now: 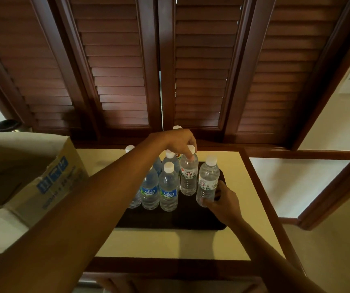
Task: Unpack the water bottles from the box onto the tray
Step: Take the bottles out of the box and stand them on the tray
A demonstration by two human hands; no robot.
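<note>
A dark tray [169, 220] lies on a cream table top. Several clear water bottles with white caps stand upright on it, two with blue labels [168, 193] in front. My left hand [179, 141] reaches over them and pinches the cap of a bottle with a red and green label [188, 176]. At the tray's right side my right hand [222, 203] grips the base of another bottle with a white label [207, 182]. The open cardboard box [49, 176] stands at the left; its inside is hidden.
The table [169, 244] has a dark wooden rim and stands against brown louvred shutters [169, 70]. A cream wall and a wooden frame lie to the right. One more white cap [176, 127] shows behind my left hand.
</note>
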